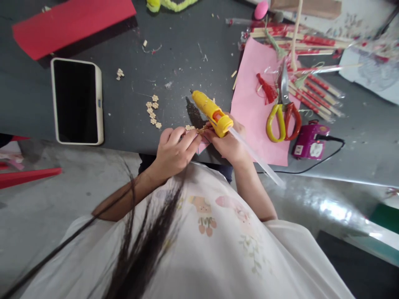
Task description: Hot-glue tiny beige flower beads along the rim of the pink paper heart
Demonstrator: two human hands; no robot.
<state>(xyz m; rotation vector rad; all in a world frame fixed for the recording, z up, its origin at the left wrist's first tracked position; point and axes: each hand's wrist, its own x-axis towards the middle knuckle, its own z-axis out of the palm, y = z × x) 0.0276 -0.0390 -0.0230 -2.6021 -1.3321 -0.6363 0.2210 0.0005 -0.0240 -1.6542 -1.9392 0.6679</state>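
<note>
A yellow hot glue gun point(207, 106) with a long clear glue stick point(257, 157) rests in my right hand point(232, 143), its nozzle pointing to the upper left. The fingertips of that hand also reach small tan flower pieces point(190, 127) at the table's edge. My left hand point(176, 151) has its fingers bent and pressed on a small pink piece point(202, 147), mostly hidden under both hands. Just beyond my left hand lies a curved row of tan flower-shaped pieces point(152, 111).
To the left are a phone point(77, 101) and a red folded card point(75, 27). On the right, scissors point(283, 104), a red tassel point(267, 89) and wrapped sticks point(314, 95) lie on or beside pink paper point(249, 104). A purple box point(311, 140) has a black cable.
</note>
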